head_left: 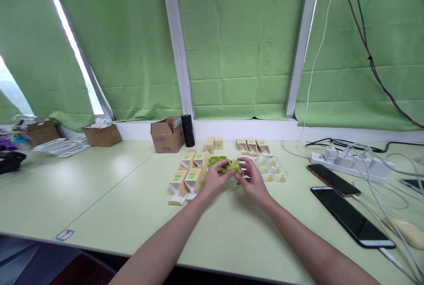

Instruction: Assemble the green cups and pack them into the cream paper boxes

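Note:
My left hand (217,176) is closed on a small green plastic item (234,165) with a yellowish loop on top. From the other side, the fingers of my right hand (253,181) close around the same item, near what looks like a clear plastic part. Its exact kind is not clear, and my fingers hide some of it. Just behind my left hand lie more green pieces (217,159). Beside my right hand is a group of clear plastic covers (271,169) with yellow centres. Open small cartons (195,174) with green labels stand left of my left hand.
Farther back are more small cartons (213,143) and open ones (252,146). A cardboard box (167,137) and a black cylinder (187,131) stand by the wall. Phones (353,216), a power strip (351,165) and tangled cables occupy the right side.

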`<state>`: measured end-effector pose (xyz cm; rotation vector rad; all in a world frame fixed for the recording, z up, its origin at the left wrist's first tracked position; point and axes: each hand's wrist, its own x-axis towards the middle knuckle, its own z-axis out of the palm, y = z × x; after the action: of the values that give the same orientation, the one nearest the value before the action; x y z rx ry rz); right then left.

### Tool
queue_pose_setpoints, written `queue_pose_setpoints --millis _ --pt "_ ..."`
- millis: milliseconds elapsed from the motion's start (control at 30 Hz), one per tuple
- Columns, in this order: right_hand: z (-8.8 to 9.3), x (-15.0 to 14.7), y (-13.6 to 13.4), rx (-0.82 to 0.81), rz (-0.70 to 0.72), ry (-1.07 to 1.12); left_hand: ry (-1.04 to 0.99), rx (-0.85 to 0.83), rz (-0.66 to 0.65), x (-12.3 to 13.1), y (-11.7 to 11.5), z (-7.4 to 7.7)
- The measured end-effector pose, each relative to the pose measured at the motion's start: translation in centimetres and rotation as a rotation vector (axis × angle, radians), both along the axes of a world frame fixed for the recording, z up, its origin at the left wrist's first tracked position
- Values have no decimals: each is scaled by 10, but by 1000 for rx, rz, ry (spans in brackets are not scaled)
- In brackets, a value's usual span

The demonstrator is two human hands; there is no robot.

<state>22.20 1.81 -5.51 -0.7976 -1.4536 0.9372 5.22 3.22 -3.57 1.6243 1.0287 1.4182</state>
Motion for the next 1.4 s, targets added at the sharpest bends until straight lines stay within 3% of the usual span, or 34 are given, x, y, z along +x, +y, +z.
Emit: queue_pose_setpoints --millis 333,767,1100,1400 --pt "4 0 -2 3 18 66 14 73 -31 3 -8 5" --pt "5 0 5 22 73 177 178 124 64 4 -9 3" --pt "2 3 9 -295 312 600 37 158 32 4 -10 3" --pt "-4 4 13 -383 306 684 -19 110 -5 5 -9 3"
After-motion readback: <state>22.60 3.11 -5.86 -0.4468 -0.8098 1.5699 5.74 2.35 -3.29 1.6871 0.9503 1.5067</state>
